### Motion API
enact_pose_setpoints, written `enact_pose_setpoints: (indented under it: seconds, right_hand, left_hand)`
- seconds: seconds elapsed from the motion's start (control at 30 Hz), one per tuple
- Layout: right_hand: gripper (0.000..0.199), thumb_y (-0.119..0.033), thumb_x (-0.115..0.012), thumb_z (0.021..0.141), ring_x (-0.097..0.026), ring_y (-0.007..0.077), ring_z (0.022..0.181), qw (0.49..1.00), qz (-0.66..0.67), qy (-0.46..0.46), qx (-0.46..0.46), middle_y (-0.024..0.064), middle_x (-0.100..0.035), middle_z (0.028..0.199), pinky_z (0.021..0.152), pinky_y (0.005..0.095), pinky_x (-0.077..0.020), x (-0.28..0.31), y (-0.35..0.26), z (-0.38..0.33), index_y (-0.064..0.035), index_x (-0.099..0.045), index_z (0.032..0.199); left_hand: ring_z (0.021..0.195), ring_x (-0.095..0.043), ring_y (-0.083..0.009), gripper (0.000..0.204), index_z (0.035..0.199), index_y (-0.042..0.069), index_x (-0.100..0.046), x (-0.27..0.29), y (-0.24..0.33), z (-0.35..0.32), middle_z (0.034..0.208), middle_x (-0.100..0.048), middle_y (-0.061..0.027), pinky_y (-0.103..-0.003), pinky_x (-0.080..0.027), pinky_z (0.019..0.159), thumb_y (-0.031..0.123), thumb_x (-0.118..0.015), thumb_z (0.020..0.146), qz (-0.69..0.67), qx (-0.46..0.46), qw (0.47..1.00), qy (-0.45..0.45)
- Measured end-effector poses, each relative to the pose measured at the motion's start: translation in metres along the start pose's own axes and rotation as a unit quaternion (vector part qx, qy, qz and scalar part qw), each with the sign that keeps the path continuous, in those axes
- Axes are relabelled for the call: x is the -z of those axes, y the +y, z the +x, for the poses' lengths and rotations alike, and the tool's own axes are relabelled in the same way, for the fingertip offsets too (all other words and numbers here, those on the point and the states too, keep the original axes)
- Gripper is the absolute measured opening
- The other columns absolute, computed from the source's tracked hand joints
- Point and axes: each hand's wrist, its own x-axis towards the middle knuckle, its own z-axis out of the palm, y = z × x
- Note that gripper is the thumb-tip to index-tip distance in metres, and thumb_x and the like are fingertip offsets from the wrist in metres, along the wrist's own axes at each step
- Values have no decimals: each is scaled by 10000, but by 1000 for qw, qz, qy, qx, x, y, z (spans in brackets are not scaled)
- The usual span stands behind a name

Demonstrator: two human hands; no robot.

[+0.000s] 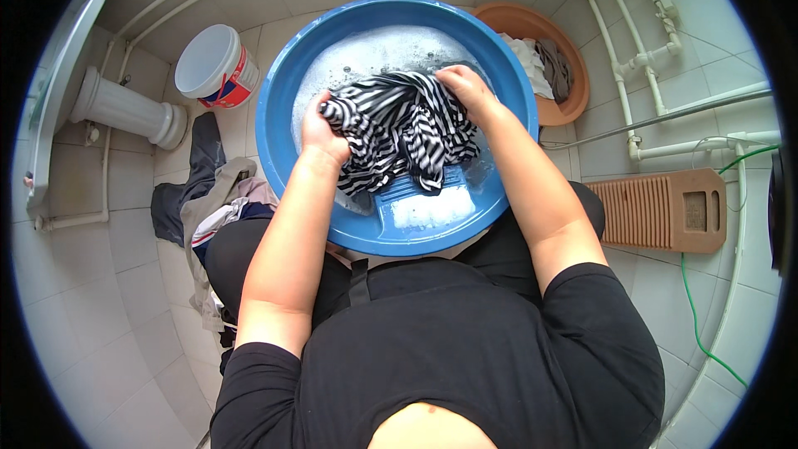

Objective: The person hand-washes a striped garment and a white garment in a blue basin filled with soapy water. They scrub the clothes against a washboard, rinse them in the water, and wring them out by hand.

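A black-and-white striped garment (395, 129) hangs bunched between my two hands over a large blue basin (273, 129). My left hand (322, 135) is closed on the cloth's left side. The upper right part of the garment is gripped by my right hand (467, 91), with the fingers curled into the fabric. White suds (391, 46) cover the water behind the cloth. In the near part of the basin, a ribbed washboard surface (428, 199) slopes down with foam on it. The garment's folds hide part of the ribs and the water below.
A brown washboard (636, 214) lies at the right. Behind the basin's right side, an orange-brown tub (573, 104) holds clothes. A white bucket (206, 62) stands at the far left, near a pedestal (129, 108). Dark and light clothes (204, 191) are heaped on the tiled floor at left.
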Motion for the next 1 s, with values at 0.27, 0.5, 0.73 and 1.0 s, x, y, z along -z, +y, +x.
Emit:
enact_pose_setpoints:
  seconds: [0.27, 0.5, 0.73, 1.0]
  right_hand:
    - [619, -535, -519, 773, -488, 337, 1106, 918, -395, 27, 19, 186, -524, 1183, 942, 396, -365, 7, 61, 28, -77, -516, 1190]
    - [454, -376, -539, 748, -478, 303, 1106, 853, -477, 57, 204, 161, -503, 1202, 935, 372, -376, 5, 63, 35, -24, -602, 1027]
    - [294, -155, -566, 666, -569, 249, 874, 907, -183, -142, 352, 140, -578, 918, 790, 321, -441, -81, 8, -33, -8, -567, 921]
    - [163, -219, -677, 600, -567, 273, 658, 759, -271, 62, 589, 82, -572, 700, 594, 352, -459, -101, 7, -64, -103, -572, 648]
  left_hand:
    - [788, -620, -268, 230, 981, -7, -528, 19, -33, 16, 913, -609, -152, -425, -536, 708, 178, -423, 893, 76, -9, 991, 114]
    - [823, -610, -252, 203, 998, 1, -538, 38, -42, 32, 918, -611, -124, -391, -525, 746, 105, -448, 850, 138, -100, 982, 81]
    - [871, -602, -233, 427, 957, 53, -601, 3, -37, 8, 938, -631, -95, -394, -476, 808, 453, -531, 823, 83, -82, 992, 45]
    - [737, -601, -165, 205, 975, 93, -550, 32, -42, 33, 852, -624, -50, -318, -500, 709, 261, -482, 879, 69, 10, 997, -20]
